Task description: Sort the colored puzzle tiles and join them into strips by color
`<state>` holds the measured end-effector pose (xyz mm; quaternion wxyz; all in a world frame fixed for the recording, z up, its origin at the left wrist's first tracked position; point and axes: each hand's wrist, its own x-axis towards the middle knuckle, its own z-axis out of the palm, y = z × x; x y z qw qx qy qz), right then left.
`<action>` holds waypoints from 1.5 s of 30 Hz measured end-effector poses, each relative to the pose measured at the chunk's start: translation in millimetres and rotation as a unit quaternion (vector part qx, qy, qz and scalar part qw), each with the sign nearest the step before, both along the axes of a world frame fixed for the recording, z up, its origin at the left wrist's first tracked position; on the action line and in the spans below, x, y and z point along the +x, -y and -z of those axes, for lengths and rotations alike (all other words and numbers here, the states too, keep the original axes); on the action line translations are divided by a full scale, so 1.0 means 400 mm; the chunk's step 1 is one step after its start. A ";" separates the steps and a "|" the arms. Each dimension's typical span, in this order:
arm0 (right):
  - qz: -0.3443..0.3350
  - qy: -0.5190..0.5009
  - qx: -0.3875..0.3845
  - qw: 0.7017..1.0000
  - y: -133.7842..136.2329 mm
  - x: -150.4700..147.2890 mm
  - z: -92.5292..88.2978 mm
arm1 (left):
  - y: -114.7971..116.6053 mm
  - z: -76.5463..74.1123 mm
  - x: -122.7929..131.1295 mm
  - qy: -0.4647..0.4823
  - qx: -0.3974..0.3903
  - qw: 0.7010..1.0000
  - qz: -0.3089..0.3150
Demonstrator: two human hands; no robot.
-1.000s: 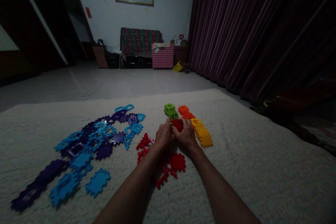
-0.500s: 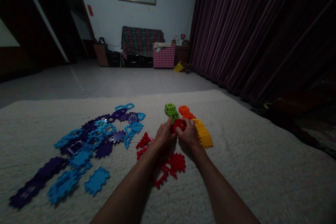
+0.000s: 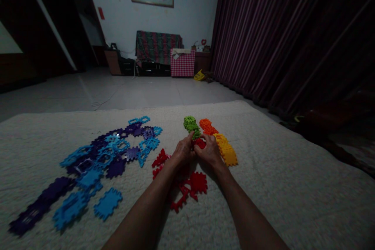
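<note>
My left hand [image 3: 183,151] and my right hand [image 3: 210,150] meet over a shaggy pale rug [image 3: 275,172], and both pinch a red toothed plastic tile [image 3: 199,143] between their fingertips. Just beyond the hands lie a green tile stack [image 3: 191,124], an orange tile stack [image 3: 208,126] and a yellow tile row [image 3: 226,149]. Loose red tiles [image 3: 191,188] lie under my forearms, and more red tiles [image 3: 159,159] sit left of my left hand.
A spread of blue and purple tiles [image 3: 99,160] covers the rug's left side. Dark curtains [image 3: 287,35] hang on the right. Far back stand a draped cabinet [image 3: 157,49] and a red checked box [image 3: 182,62] on a bare tiled floor [image 3: 123,91].
The red tile has sunk lower between my fingers, so less of it shows. My hands have hardly shifted.
</note>
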<state>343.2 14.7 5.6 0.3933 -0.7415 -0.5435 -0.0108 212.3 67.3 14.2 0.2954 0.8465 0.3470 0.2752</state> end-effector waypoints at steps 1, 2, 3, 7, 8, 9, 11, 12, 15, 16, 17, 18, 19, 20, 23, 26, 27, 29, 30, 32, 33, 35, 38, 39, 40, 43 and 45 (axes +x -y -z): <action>-0.002 0.001 -0.004 1.000 0.000 0.002 -0.001 | 0.000 -0.002 -0.002 0.003 -0.005 1.000 0.009; -0.002 0.001 -0.010 1.000 0.000 0.003 -0.002 | -0.001 -0.004 -0.004 0.009 -0.010 1.000 0.018; -0.002 0.002 -0.017 1.000 0.000 0.004 -0.003 | -0.002 -0.004 -0.005 0.016 -0.017 0.999 0.025; -0.004 0.008 -0.060 0.998 0.003 0.003 -0.006 | -0.014 -0.005 -0.008 0.028 -0.060 0.998 0.007; -0.008 0.012 -0.070 0.997 0.004 0.001 -0.005 | -0.017 -0.005 -0.007 0.023 -0.072 0.997 -0.009; -0.011 0.018 -0.079 0.997 0.004 -0.001 -0.004 | -0.019 -0.005 -0.006 0.016 -0.084 0.996 -0.024; -0.010 0.035 -0.089 0.995 0.004 -0.004 -0.001 | -0.021 -0.004 -0.002 0.007 -0.105 0.994 -0.043; -0.008 0.045 -0.091 0.995 0.004 -0.006 0.001 | -0.020 -0.004 0.000 0.006 -0.110 0.993 -0.046; -0.008 0.067 -0.095 0.993 0.003 -0.007 0.005 | -0.016 -0.004 0.005 0.015 -0.099 0.994 -0.049; -0.008 0.068 -0.096 0.993 0.003 -0.007 0.006 | -0.014 -0.004 0.006 0.018 -0.093 0.994 -0.050; -0.008 0.068 -0.097 0.993 0.003 -0.007 0.007 | -0.012 -0.005 0.006 0.020 -0.088 0.994 -0.055; -0.006 0.066 -0.097 0.993 0.002 -0.006 0.008 | -0.011 -0.007 0.007 0.020 -0.085 0.994 -0.062; -0.003 0.065 -0.096 0.993 0.002 -0.006 0.009 | -0.010 -0.010 0.008 0.019 -0.079 0.994 -0.072; -0.001 0.065 -0.095 0.993 0.001 -0.006 0.011 | -0.011 -0.013 0.009 0.013 -0.070 0.994 -0.086; 0.007 0.073 -0.091 0.993 0.000 -0.008 0.015 | -0.022 -0.028 0.016 -0.025 -0.009 0.989 -0.145; 0.010 0.075 -0.087 0.993 0.001 -0.009 0.016 | -0.042 -0.043 0.026 -0.093 0.028 0.979 -0.178; 0.008 0.072 -0.086 0.994 0.002 -0.009 0.015 | -0.049 -0.047 0.030 -0.115 0.027 0.977 -0.178; 0.004 0.067 -0.087 0.994 0.005 -0.010 0.013 | -0.060 -0.052 0.035 -0.154 0.015 0.972 -0.175; 0.002 0.065 -0.090 0.994 0.006 -0.010 0.011 | -0.063 -0.053 0.037 -0.168 0.010 0.970 -0.174; 0.000 0.068 -0.095 0.993 0.008 -0.011 0.008 | -0.065 -0.051 0.041 -0.191 0.006 0.966 -0.174; 0.001 0.070 -0.096 0.993 0.009 -0.011 0.006 | -0.063 -0.049 0.043 -0.200 0.008 0.964 -0.176; 0.001 0.074 -0.096 0.993 0.010 -0.012 0.005 | -0.058 -0.043 0.049 -0.214 0.018 0.960 -0.181; 0.002 0.077 -0.095 0.992 0.010 -0.011 0.006 | -0.053 -0.041 0.056 -0.228 0.030 0.956 -0.180; 0.004 0.079 -0.097 0.992 0.010 -0.011 0.006 | -0.052 -0.043 0.056 -0.228 0.030 0.957 -0.177; 0.006 0.083 -0.099 0.992 0.011 -0.012 0.005 | -0.052 -0.049 0.052 -0.226 0.030 0.958 -0.173; 0.009 0.090 -0.106 0.990 0.012 -0.015 0.003 | -0.050 -0.076 0.015 -0.216 0.032 0.963 -0.160; 0.011 0.095 -0.108 0.990 0.013 -0.018 0.001 | -0.044 -0.098 -0.038 -0.210 0.045 0.964 -0.156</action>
